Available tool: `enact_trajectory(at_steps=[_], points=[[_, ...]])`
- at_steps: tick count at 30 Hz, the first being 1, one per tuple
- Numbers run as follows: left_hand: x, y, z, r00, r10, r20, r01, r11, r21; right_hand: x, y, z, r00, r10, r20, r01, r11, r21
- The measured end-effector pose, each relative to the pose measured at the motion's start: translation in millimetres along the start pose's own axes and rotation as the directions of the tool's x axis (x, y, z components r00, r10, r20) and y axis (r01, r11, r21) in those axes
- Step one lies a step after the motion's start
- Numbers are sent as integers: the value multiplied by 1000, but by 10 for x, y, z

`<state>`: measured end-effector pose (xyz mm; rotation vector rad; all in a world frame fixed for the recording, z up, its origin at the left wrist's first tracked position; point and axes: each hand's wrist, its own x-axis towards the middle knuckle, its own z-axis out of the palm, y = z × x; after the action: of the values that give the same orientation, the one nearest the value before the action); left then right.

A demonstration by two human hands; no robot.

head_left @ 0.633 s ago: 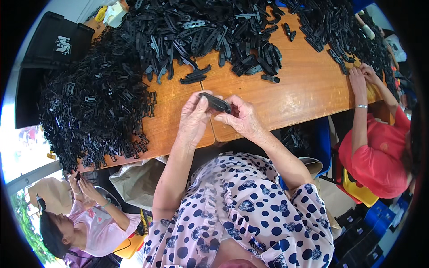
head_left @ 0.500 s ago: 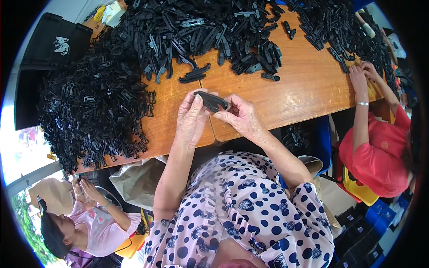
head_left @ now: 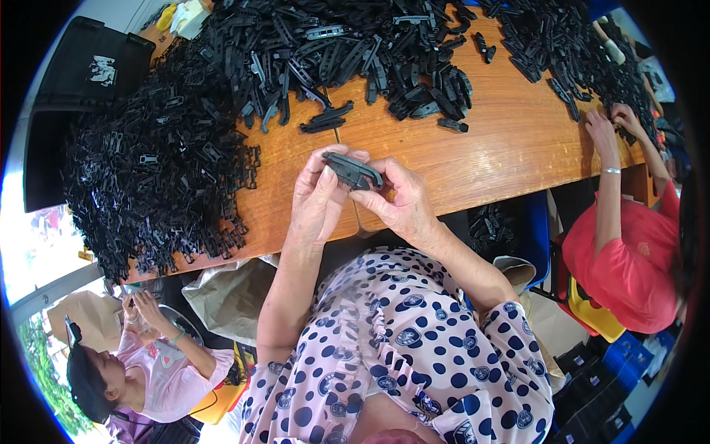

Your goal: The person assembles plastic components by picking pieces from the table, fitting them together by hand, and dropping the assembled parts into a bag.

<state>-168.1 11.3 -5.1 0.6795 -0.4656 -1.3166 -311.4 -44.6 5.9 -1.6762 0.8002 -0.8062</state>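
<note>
Over the near edge of the wooden table, a long black plastic part (head_left: 350,172) with a curved rim and a slot is held between both hands. My left hand (head_left: 313,194) grips its left end, thumb on the near face and fingers behind. At the other end, my right hand (head_left: 403,200) pinches it between thumb and forefinger. A couple of similar long black parts (head_left: 327,118) lie just beyond my hands. Past them rises a big heap of long black plastic parts (head_left: 333,55). A pile of smaller black clip-like pieces (head_left: 159,174) covers the table's left side.
Another heap of black parts (head_left: 543,44) stands at the far right of the wooden table (head_left: 510,133). A co-worker in red (head_left: 621,259) handles pieces there; another in pink (head_left: 166,370) sits at lower left. A black crate (head_left: 92,66) is at the left, a paper sack (head_left: 229,296) below the edge.
The black part has turned between my fingers, so its rim and slotted inner side show more. Both hands keep their hold. The co-worker's hands at right have shifted slightly.
</note>
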Motion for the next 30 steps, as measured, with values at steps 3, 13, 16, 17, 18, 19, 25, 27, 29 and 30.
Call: enact_trajectory(at_steps=[3, 13, 16, 17, 18, 19, 25, 27, 29, 30], points=[[-14, 7, -24, 997, 31, 72, -28, 999, -38, -8, -93, 1, 997, -70, -24, 69, 996, -52], [-156, 119, -26, 989, 118, 90, -122, 992, 35, -68, -310, 59, 995, -91, 32, 93, 995, -47], [-212, 135, 3, 988, 142, 59, -147, 985, 92, -96, -338, 83, 994, -100, 41, 100, 995, 11], [-209, 153, 37, 987, 149, 59, -155, 981, 120, -106, -314, 103, 996, -80, 30, 78, 995, 53], [-222, 168, 58, 987, 151, 59, -158, 980, 119, -115, -312, 117, 998, -63, 20, 61, 994, 95], [-236, 178, 74, 982, 181, 51, -187, 968, 166, -120, -329, 119, 998, -64, 21, 62, 994, 95], [-281, 223, 112, 973, 232, 18, -229, 943, 241, -108, -399, 155, 998, -66, -4, 66, 996, 66], [-290, 205, 113, 968, 250, 9, -246, 942, 230, -109, -384, 158, 995, -102, -14, 102, 994, 45], [-296, 170, 130, 961, 277, 8, -272, 937, 217, -114, -379, 155, 989, -143, -21, 143, 990, -9], [-299, 154, 141, 961, 276, 5, -271, 938, 216, -121, -376, 152, 983, -185, -22, 183, 981, -63]])
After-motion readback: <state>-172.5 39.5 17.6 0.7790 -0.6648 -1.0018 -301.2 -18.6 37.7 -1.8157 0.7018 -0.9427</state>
